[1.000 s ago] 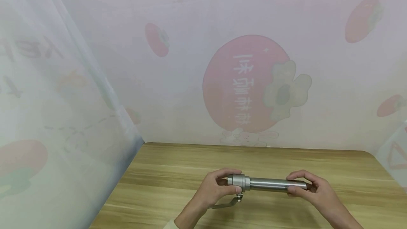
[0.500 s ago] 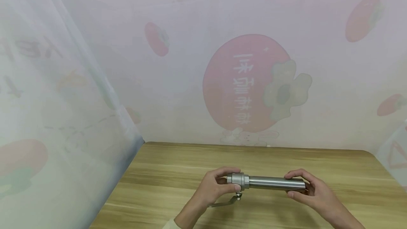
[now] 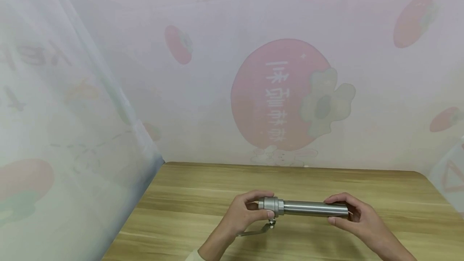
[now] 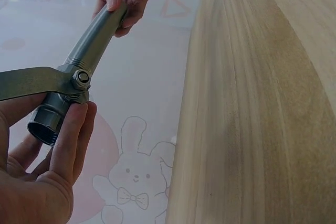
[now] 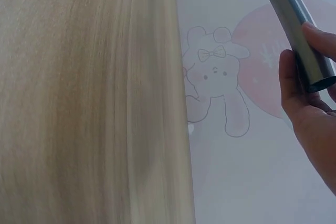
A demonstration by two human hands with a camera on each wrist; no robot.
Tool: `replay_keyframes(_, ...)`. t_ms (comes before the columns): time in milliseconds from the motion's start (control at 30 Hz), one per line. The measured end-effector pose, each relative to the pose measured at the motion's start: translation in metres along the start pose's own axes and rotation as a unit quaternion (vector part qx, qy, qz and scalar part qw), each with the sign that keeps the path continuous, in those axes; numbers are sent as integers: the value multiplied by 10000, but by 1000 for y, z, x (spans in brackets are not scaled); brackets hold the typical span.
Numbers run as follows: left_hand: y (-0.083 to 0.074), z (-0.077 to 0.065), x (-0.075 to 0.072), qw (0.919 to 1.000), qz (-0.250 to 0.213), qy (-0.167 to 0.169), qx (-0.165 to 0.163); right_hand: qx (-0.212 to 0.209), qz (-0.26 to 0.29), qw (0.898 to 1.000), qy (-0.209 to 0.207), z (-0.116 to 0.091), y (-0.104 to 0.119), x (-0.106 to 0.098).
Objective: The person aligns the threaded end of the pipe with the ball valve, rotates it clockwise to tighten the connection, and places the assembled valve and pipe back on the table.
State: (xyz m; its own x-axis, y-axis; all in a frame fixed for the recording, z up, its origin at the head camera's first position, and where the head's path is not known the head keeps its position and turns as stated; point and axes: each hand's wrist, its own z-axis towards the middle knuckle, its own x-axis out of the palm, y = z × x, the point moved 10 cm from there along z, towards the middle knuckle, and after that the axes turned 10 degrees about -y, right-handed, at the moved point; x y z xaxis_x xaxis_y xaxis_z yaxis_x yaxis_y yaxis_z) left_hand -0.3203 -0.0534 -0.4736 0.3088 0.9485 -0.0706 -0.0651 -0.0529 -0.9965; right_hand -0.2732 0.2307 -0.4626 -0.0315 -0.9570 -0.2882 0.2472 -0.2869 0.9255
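Two hands share one metal assembly: a steel pipe [image 3: 308, 208] joined end to end with a valve [image 3: 271, 206], lying nearly level between the two grips. Valve sits within the left hand [image 3: 241, 214], pinched round its body — thumb on the near side, fingers on the far side. Its lever [image 4: 31, 81] juts out below that thumb and runs back toward the left wrist; a nut [image 4: 82, 78] holds it at the stem, just beside the fingertips. Threads show where pipe meets valve, just past the left grip.

Right hand [image 3: 362, 216] grasps the pipe's free end, thumb near, fingers far; open mouth visible from the right wrist. Pipe is bare from one grip to the other.

Under both grips, the wood-grain table [image 3: 203, 200], assembly held above it, dim shadow below. Pale sleeve [image 3: 195, 256] behind the left grip. Beyond the hands, a printed cloth [image 3: 203, 104] — large red fruit [image 3: 253, 92] with lettering, outlined rabbit [image 4: 134, 177] near the table edge. Another cloth panel [image 3: 47, 112] hangs well left of the left grip.
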Motion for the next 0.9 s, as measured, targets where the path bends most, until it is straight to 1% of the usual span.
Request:
replay_keyframes(300,-1,0,0,10000,-26,-28,-36,-537,-81,9985,-91,0,13,0)
replay_keyframes(533,-1,0,0,10000,-27,-40,-58,-606,-120,9980,-130,0,17,0)
replay_keyframes(667,-1,0,1,10000,-40,-28,-50,-449,-148,9988,-126,0,15,0)
replay_keyframes(767,-2,0,1,10000,-44,-18,-34,-179,-186,9996,-147,0,9,-1)
replay_keyframes(900,-2,0,1,10000,-49,-13,-34,-70,-278,9995,-149,0,6,-3)
